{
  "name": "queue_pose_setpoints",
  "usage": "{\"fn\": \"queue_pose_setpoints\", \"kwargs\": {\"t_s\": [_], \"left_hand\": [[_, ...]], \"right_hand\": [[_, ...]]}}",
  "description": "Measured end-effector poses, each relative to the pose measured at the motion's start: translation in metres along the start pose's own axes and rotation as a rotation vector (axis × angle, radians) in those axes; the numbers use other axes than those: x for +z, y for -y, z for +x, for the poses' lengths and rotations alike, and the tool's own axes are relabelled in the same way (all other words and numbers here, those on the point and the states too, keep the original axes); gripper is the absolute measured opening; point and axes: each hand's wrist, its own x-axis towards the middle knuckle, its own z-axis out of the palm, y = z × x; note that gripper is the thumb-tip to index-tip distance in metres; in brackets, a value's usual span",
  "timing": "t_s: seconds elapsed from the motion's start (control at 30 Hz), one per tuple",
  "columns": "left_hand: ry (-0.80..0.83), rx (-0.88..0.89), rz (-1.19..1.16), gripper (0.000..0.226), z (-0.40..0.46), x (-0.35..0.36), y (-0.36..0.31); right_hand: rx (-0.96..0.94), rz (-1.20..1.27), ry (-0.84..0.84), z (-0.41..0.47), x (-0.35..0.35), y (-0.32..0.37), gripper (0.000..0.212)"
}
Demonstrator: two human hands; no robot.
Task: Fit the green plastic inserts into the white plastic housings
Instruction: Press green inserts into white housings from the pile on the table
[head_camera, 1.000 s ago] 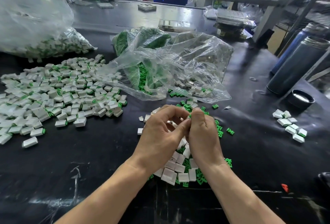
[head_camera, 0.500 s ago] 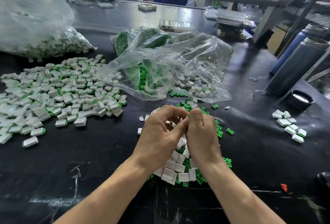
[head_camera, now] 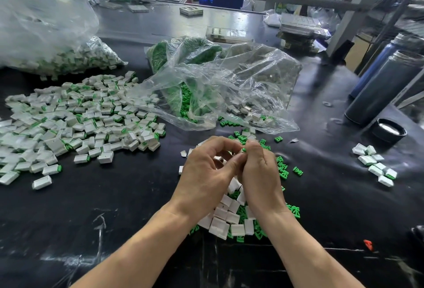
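Pinching a green insert [head_camera: 244, 149] between my left hand [head_camera: 207, 173] and right hand [head_camera: 259, 173] above the loose parts pile [head_camera: 229, 219], I'm probably seating it in a housing hidden by fingers; next, press it flush.

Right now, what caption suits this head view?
Two hands press a green insert into a housing above loose parts.

Worktop: black, glossy sheet-covered worktop [head_camera: 119, 207], scuffed with pale marks near the front edge.
Left: wide heap of white plastic housings with green inserts fitted [head_camera: 75, 122]; behind it a clear bag of the same [head_camera: 57, 42].
Middle: crumpled clear plastic bag [head_camera: 229, 90] spilling loose green plastic inserts [head_camera: 282, 168]; empty white plastic housings [head_camera: 226, 221] piled nearest the front.
Right: small cluster of fitted housings [head_camera: 375, 165], black round cap [head_camera: 389, 130], two dark cylindrical flasks [head_camera: 385, 85].
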Motion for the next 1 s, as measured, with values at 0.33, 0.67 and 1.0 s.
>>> {"fn": "queue_pose_setpoints", "kwargs": {"t_s": [0.33, 0.67, 1.0], "left_hand": [[-0.064, -0.007, -0.001, 0.006, 0.004, -0.009, 0.006], [-0.198, -0.008, 0.264, 0.012, 0.013, -0.033, 0.012], [-0.361, -0.141, 0.951, 0.006, 0.028, -0.081, 0.018]], "right_hand": [[-0.113, -0.106, -0.066, 0.003, -0.016, 0.002, 0.051], [-0.103, -0.115, -0.043, 0.001, -0.015, 0.001, 0.026], [-0.069, -0.206, -0.06, 0.004, -0.02, 0.001, 0.029]]}}
